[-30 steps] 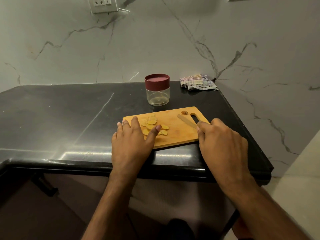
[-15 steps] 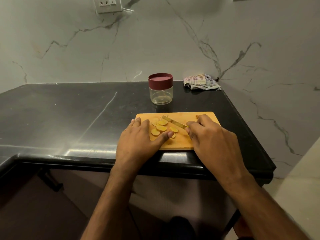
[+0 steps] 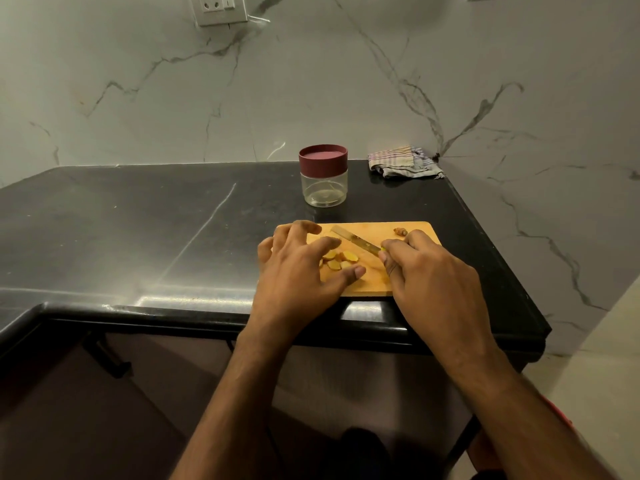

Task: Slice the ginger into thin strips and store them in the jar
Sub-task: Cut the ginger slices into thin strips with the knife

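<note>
Several round ginger slices (image 3: 337,260) lie bunched on a wooden cutting board (image 3: 374,230) near the counter's front edge. My left hand (image 3: 301,271) hovers over them with fingers spread and curved, fingertips touching the slices. My right hand (image 3: 429,278) grips the handle of a small knife (image 3: 355,240), whose blade points left and away across the board, just behind the slices. A small ginger end piece (image 3: 400,231) sits at the board's far right corner. A clear jar (image 3: 323,176) with a maroon lid on stands behind the board.
The board rests on a black stone counter (image 3: 138,237) with a marble wall behind. A folded striped cloth (image 3: 403,162) lies in the back right corner. The counter drops off just right of the board. A wall socket (image 3: 221,6) is above.
My right hand brought the knife leftward over the board toward the slices. My left hand rose from lying flat and its fingers spread and gathered the slices closer together.
</note>
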